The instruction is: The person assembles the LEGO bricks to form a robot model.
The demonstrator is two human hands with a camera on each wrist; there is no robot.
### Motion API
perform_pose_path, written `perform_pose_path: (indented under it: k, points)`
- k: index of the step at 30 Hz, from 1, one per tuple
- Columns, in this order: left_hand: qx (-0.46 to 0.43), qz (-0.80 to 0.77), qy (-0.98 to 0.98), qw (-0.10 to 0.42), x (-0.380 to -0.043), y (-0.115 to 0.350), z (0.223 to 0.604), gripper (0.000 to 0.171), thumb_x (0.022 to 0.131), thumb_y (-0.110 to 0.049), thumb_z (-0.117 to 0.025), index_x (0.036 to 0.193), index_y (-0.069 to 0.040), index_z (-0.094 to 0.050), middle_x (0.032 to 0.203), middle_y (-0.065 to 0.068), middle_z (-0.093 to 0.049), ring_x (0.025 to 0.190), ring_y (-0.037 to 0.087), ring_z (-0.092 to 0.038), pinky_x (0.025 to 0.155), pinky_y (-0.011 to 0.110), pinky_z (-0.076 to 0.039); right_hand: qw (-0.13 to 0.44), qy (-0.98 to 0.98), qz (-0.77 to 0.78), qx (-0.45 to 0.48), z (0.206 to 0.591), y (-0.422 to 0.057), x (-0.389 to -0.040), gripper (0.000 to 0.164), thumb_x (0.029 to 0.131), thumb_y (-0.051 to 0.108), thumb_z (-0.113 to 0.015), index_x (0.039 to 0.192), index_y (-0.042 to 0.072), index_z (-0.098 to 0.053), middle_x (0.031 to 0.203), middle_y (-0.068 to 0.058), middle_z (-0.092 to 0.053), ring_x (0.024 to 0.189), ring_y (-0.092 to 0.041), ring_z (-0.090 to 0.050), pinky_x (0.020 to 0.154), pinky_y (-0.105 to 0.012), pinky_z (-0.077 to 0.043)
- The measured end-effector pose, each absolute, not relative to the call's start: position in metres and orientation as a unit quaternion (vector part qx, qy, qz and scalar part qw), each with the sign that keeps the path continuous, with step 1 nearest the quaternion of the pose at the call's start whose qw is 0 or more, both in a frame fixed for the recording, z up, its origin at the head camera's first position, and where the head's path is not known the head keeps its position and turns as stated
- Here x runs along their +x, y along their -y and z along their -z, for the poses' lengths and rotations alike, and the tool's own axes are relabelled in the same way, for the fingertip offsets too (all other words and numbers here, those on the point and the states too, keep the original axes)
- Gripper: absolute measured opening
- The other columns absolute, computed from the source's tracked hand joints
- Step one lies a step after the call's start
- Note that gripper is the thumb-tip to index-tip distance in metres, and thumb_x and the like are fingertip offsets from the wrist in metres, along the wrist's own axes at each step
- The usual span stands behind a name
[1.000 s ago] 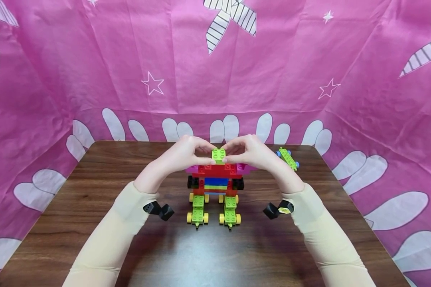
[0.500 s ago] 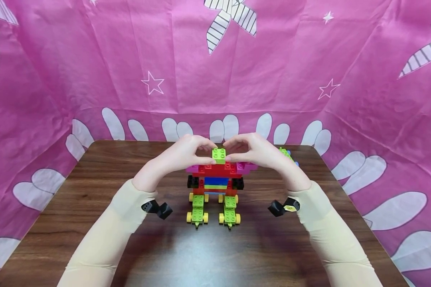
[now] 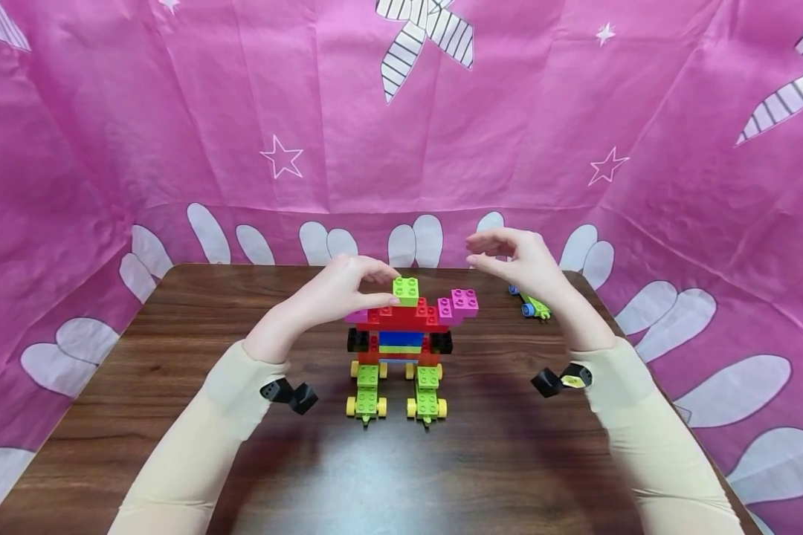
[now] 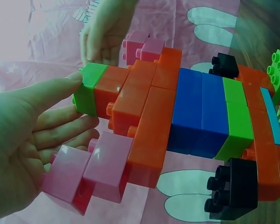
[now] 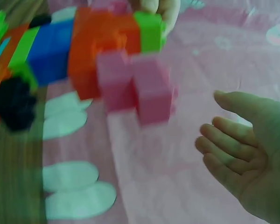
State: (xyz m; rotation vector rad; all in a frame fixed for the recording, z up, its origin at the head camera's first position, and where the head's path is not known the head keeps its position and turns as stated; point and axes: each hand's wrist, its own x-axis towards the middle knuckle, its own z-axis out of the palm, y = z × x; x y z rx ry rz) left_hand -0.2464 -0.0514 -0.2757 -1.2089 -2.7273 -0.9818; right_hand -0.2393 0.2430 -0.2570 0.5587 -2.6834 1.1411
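Observation:
A figure of toy building blocks (image 3: 401,318) stands upright on the table, with red, blue and green blocks in its body. A lime-green block (image 3: 405,291) tops it. My left hand (image 3: 337,292) pinches that block, its thumb on the near face and its fingers behind, partly hidden. Pink blocks (image 3: 464,301) jut out at both shoulders, and black blocks (image 4: 233,189) stick out lower down at the sides. Two lime-green wheeled bases (image 3: 427,394) with yellow wheels form the feet. Off to the right and above the pink blocks, my right hand (image 3: 518,256) is held with loose fingers around nothing.
A lime-green wheeled base (image 3: 534,305) with blue wheels lies at the back right of the brown wooden table (image 3: 194,416), behind my right wrist. A pink printed cloth (image 3: 375,163) encloses the back and sides.
My right hand has left the lime-green block and moved right and up, away from the figure. The left hand stays at the block, and the figure stands where it was.

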Motion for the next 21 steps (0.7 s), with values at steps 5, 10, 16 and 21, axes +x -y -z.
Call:
perform_pose_path:
  k: [5, 10, 16, 21]
  points:
    - [-0.378, 0.319, 0.869, -0.005, -0.247, 0.052, 0.276, 0.039, 0.085, -0.027, -0.074, 0.117, -0.005, -0.068, 0.109, 0.008, -0.071, 0.102, 0.021, -0.066, 0.092, 0.037, -0.052, 0.119, 0.900, -0.394, 0.141, 0.274, -0.267, -0.249, 0.036, 0.086, 0.025, -0.073, 0.116, 0.004, -0.068, 0.107, -0.016, -0.070, 0.081, 0.006, -0.061, 0.070, -0.011, -0.049]
    - [-0.374, 0.323, 0.870, -0.009, -0.247, 0.052, 0.276, 0.038, 0.085, -0.026, -0.074, 0.116, -0.005, -0.068, 0.109, 0.008, -0.071, 0.102, 0.021, -0.066, 0.092, 0.037, -0.053, 0.130, 0.906, -0.386, 0.114, 0.302, -0.293, -0.262, 0.038, 0.085, 0.024, -0.074, 0.115, 0.002, -0.067, 0.108, -0.019, -0.069, 0.077, 0.009, -0.058, 0.069, -0.010, -0.047]
    - [-0.369, 0.328, 0.869, -0.014, -0.247, 0.051, 0.278, 0.039, 0.085, -0.026, -0.074, 0.117, -0.005, -0.068, 0.110, 0.008, -0.071, 0.103, 0.021, -0.065, 0.092, 0.037, -0.052, 0.111, 0.907, -0.393, 0.099, 0.336, -0.320, -0.271, 0.041, 0.087, 0.024, -0.072, 0.118, 0.000, -0.064, 0.113, -0.021, -0.067, 0.079, 0.014, -0.056, 0.071, -0.006, -0.045]
    - [-0.369, 0.333, 0.868, -0.013, -0.248, 0.051, 0.279, 0.039, 0.085, -0.026, -0.074, 0.117, -0.005, -0.068, 0.110, 0.008, -0.071, 0.102, 0.020, -0.066, 0.091, 0.036, -0.053, 0.120, 0.914, -0.379, 0.082, 0.368, -0.343, -0.279, 0.039, 0.088, 0.024, -0.072, 0.117, -0.001, -0.065, 0.112, -0.021, -0.068, 0.078, 0.013, -0.056, 0.070, -0.006, -0.044]
